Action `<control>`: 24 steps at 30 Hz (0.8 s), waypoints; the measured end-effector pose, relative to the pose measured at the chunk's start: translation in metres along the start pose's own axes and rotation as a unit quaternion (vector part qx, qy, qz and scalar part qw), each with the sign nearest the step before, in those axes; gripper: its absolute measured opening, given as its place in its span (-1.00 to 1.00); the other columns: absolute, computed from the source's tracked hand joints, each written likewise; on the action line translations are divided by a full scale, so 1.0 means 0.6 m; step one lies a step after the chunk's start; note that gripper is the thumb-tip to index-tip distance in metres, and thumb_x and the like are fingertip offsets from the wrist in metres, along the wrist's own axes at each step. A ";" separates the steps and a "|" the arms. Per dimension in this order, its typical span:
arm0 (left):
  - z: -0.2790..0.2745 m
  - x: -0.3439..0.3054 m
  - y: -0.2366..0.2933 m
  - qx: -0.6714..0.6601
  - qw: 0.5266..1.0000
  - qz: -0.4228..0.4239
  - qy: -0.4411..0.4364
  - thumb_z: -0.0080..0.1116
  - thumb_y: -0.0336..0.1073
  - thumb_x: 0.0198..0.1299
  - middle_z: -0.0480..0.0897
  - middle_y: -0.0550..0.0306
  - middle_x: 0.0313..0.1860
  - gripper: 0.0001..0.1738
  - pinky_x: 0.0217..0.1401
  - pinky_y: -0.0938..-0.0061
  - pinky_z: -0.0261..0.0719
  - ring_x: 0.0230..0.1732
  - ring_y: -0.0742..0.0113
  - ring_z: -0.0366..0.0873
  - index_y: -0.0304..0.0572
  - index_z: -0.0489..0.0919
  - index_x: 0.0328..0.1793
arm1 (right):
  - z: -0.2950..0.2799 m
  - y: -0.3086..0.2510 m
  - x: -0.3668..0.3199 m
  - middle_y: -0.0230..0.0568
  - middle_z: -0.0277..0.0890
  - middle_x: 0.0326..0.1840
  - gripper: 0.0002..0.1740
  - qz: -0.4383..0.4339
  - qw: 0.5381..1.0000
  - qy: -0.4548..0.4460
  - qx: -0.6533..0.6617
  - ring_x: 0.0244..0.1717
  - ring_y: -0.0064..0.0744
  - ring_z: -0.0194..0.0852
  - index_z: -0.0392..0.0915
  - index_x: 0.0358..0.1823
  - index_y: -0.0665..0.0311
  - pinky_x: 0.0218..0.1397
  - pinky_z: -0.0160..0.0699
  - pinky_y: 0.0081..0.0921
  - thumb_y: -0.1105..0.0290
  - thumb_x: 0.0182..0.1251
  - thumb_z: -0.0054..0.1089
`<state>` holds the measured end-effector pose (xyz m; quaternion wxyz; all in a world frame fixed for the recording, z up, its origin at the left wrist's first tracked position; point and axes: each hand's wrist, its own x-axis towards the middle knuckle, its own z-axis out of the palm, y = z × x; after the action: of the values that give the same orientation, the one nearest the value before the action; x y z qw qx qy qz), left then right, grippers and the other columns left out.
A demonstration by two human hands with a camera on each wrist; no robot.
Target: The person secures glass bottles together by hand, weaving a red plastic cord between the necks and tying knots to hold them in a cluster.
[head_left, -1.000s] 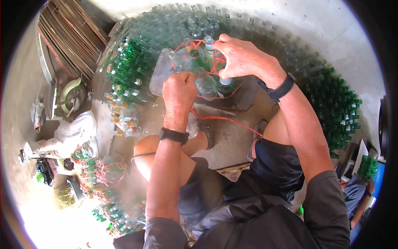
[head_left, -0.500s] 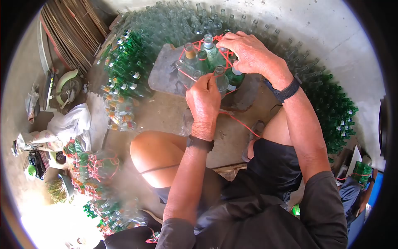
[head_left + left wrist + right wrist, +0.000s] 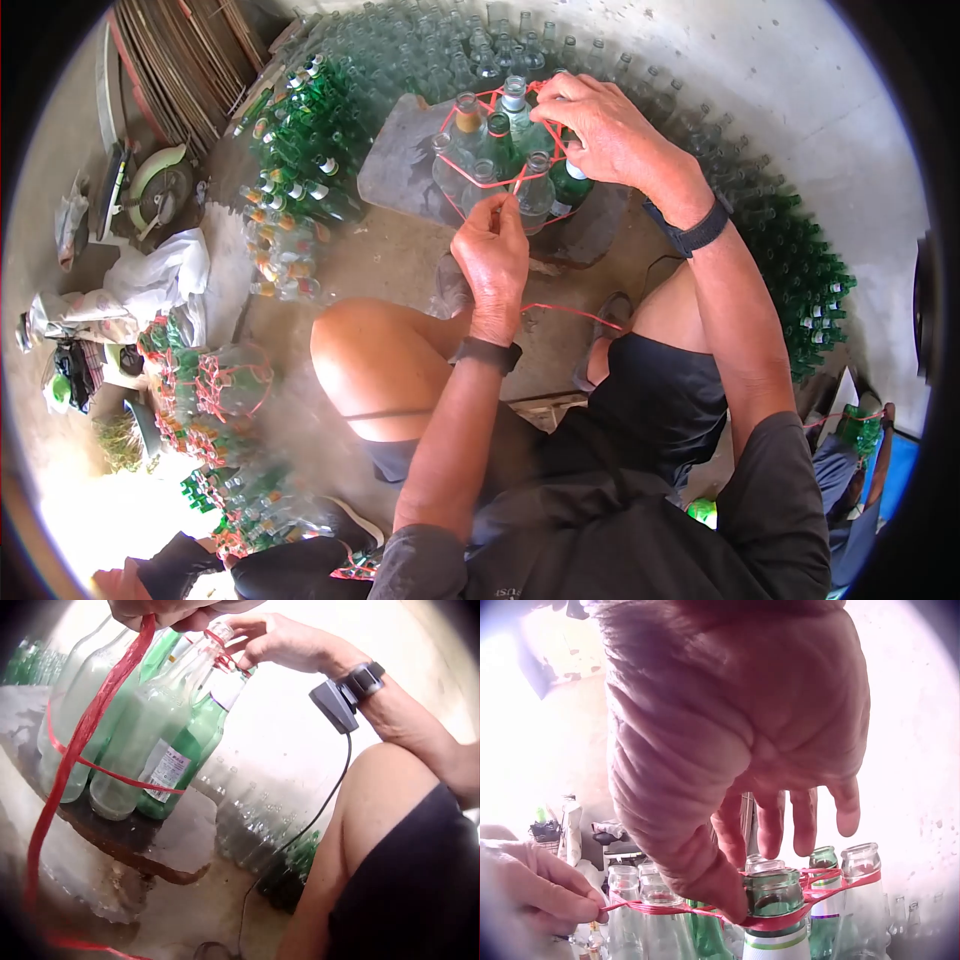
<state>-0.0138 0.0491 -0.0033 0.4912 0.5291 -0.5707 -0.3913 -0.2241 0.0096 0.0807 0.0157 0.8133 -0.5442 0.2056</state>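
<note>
Red string: the slack tail runs across the concrete floor between the knees and up into the left hand.

Left hand: thumb and forefinger clenched on the string in a pinch. The strand comes out taut from the fingertips toward the bottle necks.

Bottle cluster: clear and green glass, upright, packed touching. It stands on a grey slab just past the left hand. The string is looped round the bodies low down and criss-crossed round the necks.

Right hand: draped over the far side of the cluster. The thumb tip presses the string against a green bottle's neck. The other fingers hang relaxed above the mouths and grasp nothing.

Beyond: loose bottles stand in dense rows around the slab, up to the wall.
</note>
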 end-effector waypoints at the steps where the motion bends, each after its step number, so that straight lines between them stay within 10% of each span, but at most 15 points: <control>1: 0.000 0.005 -0.003 -0.010 1.000 -0.018 -0.001 0.38 -0.35 0.39 0.67 0.30 -0.49 -0.79 -0.32 0.53 0.52 -0.42 0.61 0.49 -0.42 0.79 -0.09 | -0.002 -0.007 0.004 -0.28 0.62 0.22 -0.53 -0.017 1.000 0.006 0.004 0.32 -0.08 0.55 0.75 0.09 0.19 0.31 0.53 -0.13 0.66 0.11 0.22; 8: 0.021 0.022 -0.018 -0.004 0.997 -0.078 0.023 0.44 -0.24 0.32 0.77 -0.08 -0.47 -0.73 -0.23 0.28 0.67 -0.43 0.26 0.72 -0.38 0.83 -0.19 | 0.035 -0.047 0.017 -0.04 0.71 -0.13 -0.70 -0.023 0.988 -0.082 0.126 -0.05 0.13 0.73 0.78 -0.11 0.24 0.01 0.66 0.00 0.63 0.24 0.13; 24: 0.013 0.035 -0.014 0.091 0.986 -0.137 0.039 0.56 0.05 0.24 0.75 -0.25 -0.50 -0.53 -0.17 0.09 0.71 -0.38 -0.15 0.79 -0.31 0.85 -0.29 | -0.008 -0.033 0.077 0.05 0.80 -0.07 -0.66 0.044 0.910 -0.341 0.231 -0.08 -0.08 0.76 0.78 0.06 0.35 0.05 0.65 -0.20 0.44 0.43 0.07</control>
<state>-0.0184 0.0268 -0.0097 0.4047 0.6597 -0.5067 -0.3797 -0.1927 -0.0219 0.1052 -0.3685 0.7899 -0.4888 0.0362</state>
